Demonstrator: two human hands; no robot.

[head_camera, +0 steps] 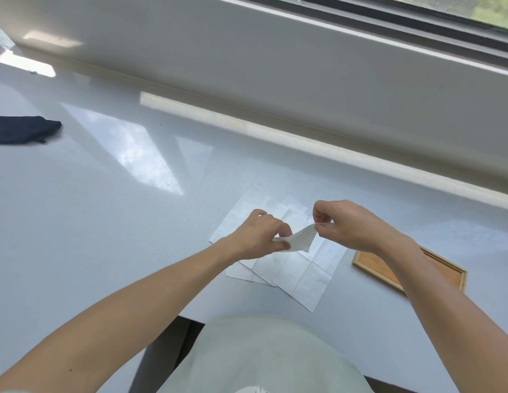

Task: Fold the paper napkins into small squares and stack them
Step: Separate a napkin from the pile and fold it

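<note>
A small folded white napkin (301, 239) hangs in the air between both hands, above the table. My left hand (258, 234) pinches its left corner. My right hand (346, 225) pinches its upper right corner between thumb and fingers. Beneath them, several unfolded white napkins (298, 273) with crease lines lie overlapping and flat on the white table (105, 211). My hands and forearms hide part of these sheets.
A shallow wooden tray (380, 265) lies on the table to the right of the napkins, partly under my right forearm. A dark cloth (23, 129) lies at the far left. A window sill and wall run along the back. The table's near edge is by my lap.
</note>
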